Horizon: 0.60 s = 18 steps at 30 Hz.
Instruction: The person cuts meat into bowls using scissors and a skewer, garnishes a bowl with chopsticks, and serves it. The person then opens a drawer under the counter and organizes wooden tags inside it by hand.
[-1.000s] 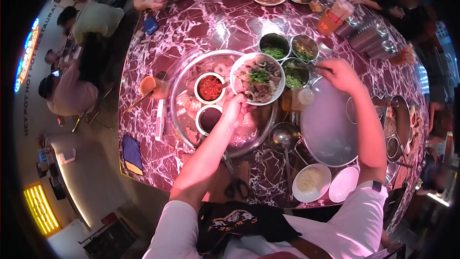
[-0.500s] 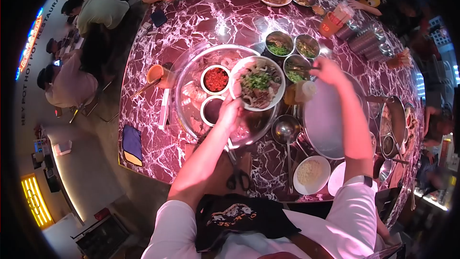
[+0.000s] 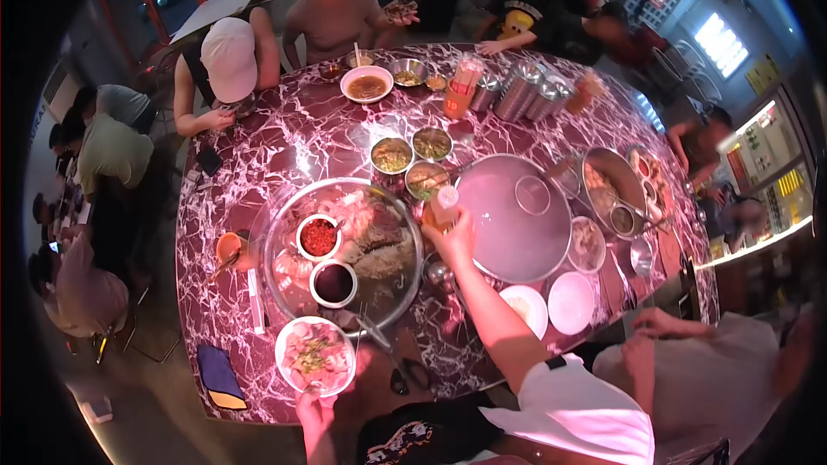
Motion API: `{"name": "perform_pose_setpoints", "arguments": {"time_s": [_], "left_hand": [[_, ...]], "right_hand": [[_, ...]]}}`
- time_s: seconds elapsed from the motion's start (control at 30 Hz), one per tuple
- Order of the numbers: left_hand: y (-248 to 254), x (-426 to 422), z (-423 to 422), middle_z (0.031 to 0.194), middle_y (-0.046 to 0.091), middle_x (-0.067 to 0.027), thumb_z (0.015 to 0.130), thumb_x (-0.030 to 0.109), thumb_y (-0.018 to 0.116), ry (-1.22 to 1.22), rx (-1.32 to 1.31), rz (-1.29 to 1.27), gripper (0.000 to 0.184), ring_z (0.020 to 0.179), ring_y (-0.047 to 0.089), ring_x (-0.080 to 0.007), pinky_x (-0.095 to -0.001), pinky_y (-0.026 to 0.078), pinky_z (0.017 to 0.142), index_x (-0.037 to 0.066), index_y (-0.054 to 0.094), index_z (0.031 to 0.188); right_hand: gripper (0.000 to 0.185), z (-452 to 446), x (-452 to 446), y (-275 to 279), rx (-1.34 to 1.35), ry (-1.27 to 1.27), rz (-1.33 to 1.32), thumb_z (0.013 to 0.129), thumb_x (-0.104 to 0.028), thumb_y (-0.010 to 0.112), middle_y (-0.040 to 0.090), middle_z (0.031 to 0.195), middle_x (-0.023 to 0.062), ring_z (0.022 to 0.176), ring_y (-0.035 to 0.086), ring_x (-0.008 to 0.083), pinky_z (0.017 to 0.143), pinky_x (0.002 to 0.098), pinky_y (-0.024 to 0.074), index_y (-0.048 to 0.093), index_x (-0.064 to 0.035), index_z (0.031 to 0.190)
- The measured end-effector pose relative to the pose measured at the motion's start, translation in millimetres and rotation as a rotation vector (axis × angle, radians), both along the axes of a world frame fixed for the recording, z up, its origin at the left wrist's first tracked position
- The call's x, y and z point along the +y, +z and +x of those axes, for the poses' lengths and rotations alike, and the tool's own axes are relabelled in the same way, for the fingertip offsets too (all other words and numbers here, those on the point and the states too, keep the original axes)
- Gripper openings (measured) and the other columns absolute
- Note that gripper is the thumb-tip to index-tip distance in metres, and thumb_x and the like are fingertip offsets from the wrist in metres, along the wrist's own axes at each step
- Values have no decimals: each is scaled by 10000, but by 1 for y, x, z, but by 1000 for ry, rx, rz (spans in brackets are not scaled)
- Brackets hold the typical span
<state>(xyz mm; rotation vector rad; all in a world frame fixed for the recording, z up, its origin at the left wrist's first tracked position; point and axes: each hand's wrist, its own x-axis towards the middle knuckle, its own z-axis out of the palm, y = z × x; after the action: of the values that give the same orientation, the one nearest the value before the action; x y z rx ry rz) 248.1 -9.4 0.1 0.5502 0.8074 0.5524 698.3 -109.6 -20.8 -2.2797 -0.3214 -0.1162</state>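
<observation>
My left hand (image 3: 314, 409) grips the rim of a white bowl (image 3: 316, 357) filled with sliced meat and chopped green onion, near the table's front edge. Around a squeeze bottle (image 3: 444, 207) with a pale cap and yellowish contents, the fingers of my right hand (image 3: 453, 237) are closed. Just behind the bottle stands a steel bowl of chopped greens (image 3: 426, 179). Left of it lies a large round steel tray (image 3: 415, 280) of meat and noodle-like food. On the tray sit a cup of red chopped chili (image 3: 318, 237) and a cup of dark sauce (image 3: 333, 282).
A wide pot (image 3: 512, 224) of cloudy liquid is right of the bottle. Black-handled scissors (image 3: 409, 376) lie near the front edge. White bowls (image 3: 571, 303) stand at front right; a red cup (image 3: 457, 106) and steel canisters (image 3: 519, 90) at the back. Several people sit around.
My left hand has brought the filled bowl from above the tray to the table's front left. My right hand has left the small steel bowl and taken hold of the squeeze bottle. The view has shifted.
</observation>
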Motion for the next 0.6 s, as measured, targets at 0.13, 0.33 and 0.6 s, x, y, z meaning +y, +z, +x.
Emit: {"name": "perform_pose_setpoints", "arguments": {"time_s": [0.13, 0.33, 0.6], "left_hand": [[9, 1, -61, 1312, 597, -170, 745, -33, 496, 170, 32, 5, 696, 1166, 637, -293, -404, 559, 961, -27, 432, 1438], [-47, 31, -161, 1286, 594, -180, 809, -39, 464, 263, -101, -86, 626, 1113, 643, -295, -432, 578, 926, 6, 413, 1431], [-88, 80, -196, 1259, 619, -130, 813, -22, 487, 111, -11, -158, 631, 1056, 678, -292, -427, 631, 802, 134, 421, 1421]], "right_hand": [[492, 5, 21, 8, -133, -161, 12, 784, -364, 760, 658, 992, 231, 976, 621, 396, 859, 509, 484, 614, 30, 1040], [368, -15, -8, 40, -116, 223, 295, 898, -158, 765, 662, 1141, 101, 1016, 623, 190, 935, 340, 490, 600, 19, 1175], [608, -183, -34, 87, 284, 422, 732, 910, -154, 735, 575, 1321, 79, 1171, 594, 195, 989, 359, 500, 433, -94, 1435]]}}
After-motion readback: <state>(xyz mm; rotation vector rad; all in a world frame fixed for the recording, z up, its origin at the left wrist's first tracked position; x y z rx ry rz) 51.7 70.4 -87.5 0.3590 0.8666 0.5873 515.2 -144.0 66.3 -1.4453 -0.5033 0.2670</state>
